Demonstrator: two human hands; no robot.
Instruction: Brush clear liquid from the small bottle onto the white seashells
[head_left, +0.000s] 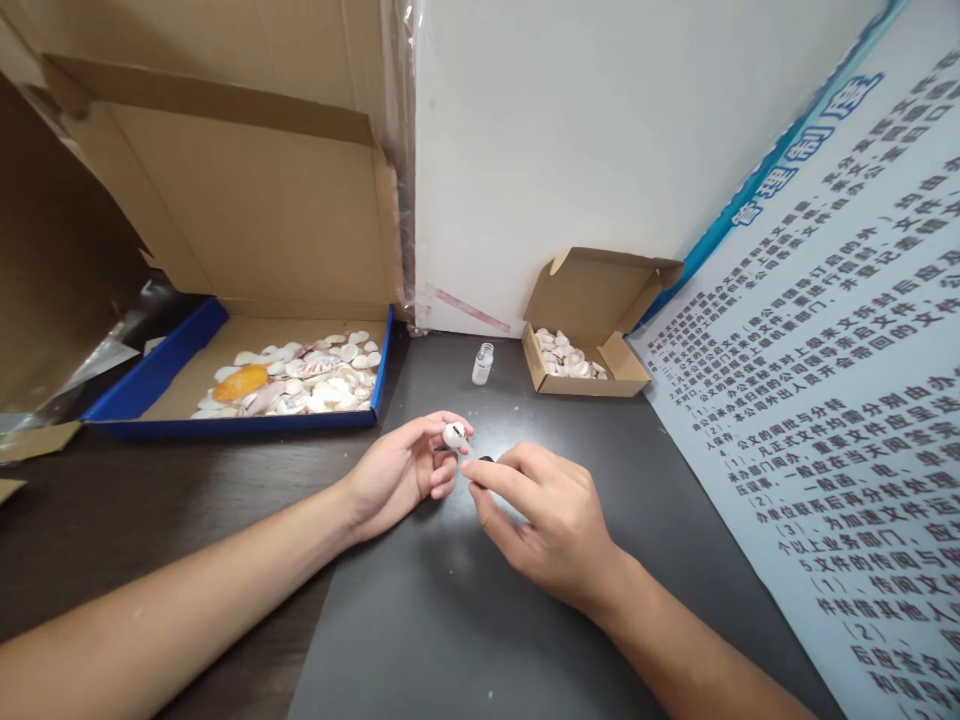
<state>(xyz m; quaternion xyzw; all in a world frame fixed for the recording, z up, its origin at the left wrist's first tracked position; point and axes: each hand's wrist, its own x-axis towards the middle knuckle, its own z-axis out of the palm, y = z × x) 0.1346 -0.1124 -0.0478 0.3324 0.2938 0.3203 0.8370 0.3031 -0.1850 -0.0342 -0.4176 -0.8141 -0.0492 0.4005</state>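
My left hand [405, 470] is closed in a pinch near the middle of the view. Between its thumb and fingers sits a white wireless earbud [454, 435], a small rounded piece with a dark slit facing up. Just to the right, my right hand [547, 510] has thumb and index finger pinched on a small black item [485, 460], mostly hidden by the fingers. Its tip points toward the earbud; whether they touch I cannot tell. Beyond both hands, a small clear and white bottle [482, 366] with a coil-like top stands on the grey mat [420, 620].
At the left, an open blue-edged cardboard box [240, 425] holds many pale shells [322, 375] and an orange oval piece [240, 383]. A smaller open box [592, 386] with shells [566, 355] stands back right. A white board [555, 150] and a printed poster [825, 400] rise behind and rightward.
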